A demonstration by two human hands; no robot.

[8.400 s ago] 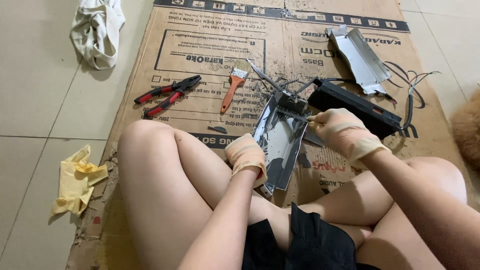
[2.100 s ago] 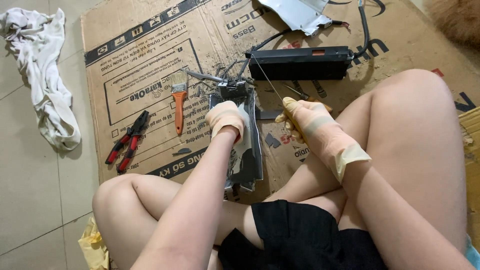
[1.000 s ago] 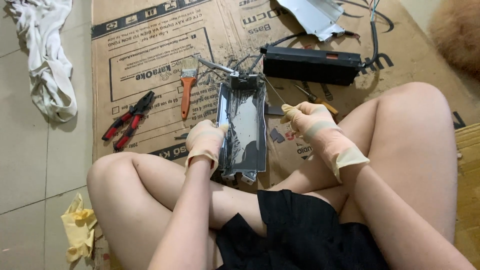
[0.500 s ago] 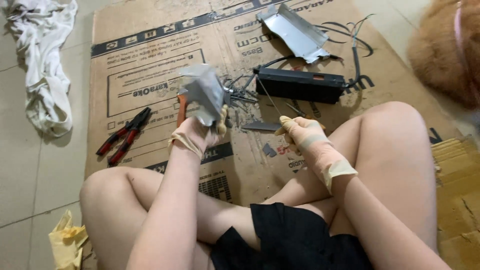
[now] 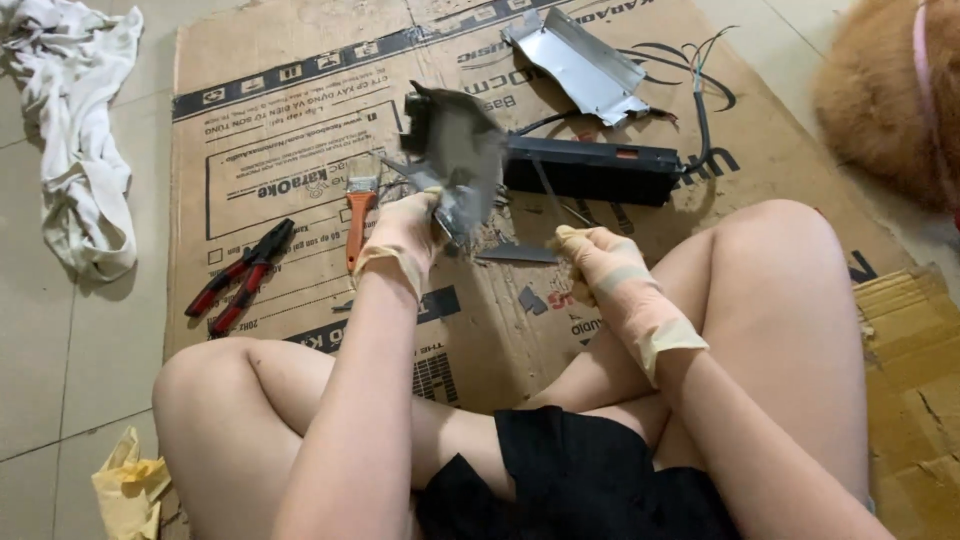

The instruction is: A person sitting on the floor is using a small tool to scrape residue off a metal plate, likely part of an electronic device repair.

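My left hand [image 5: 408,232], in a thin glove, grips a bent grey metal housing [image 5: 460,150] by its lower edge and holds it up off the cardboard, tilted. Loose wires hang from the housing's far side. My right hand [image 5: 597,262], also gloved, hovers just right of it with fingers curled, and I cannot tell if it pinches anything. A long black box [image 5: 592,170] with wires lies beyond both hands. A small flat metal piece [image 5: 516,255] lies on the cardboard between my hands.
I sit cross-legged on a flattened cardboard sheet [image 5: 260,130]. An orange-handled brush [image 5: 358,212] and red-handled pliers [image 5: 240,275] lie left. A grey metal cover [image 5: 578,62] is at the back, a white cloth [image 5: 80,150] far left, yellow gloves [image 5: 130,487] near my knee, a furry animal [image 5: 890,100] right.
My left hand has raised the metal housing off the cardboard and swung it up and right. My right hand let go of it and stays low beside it.
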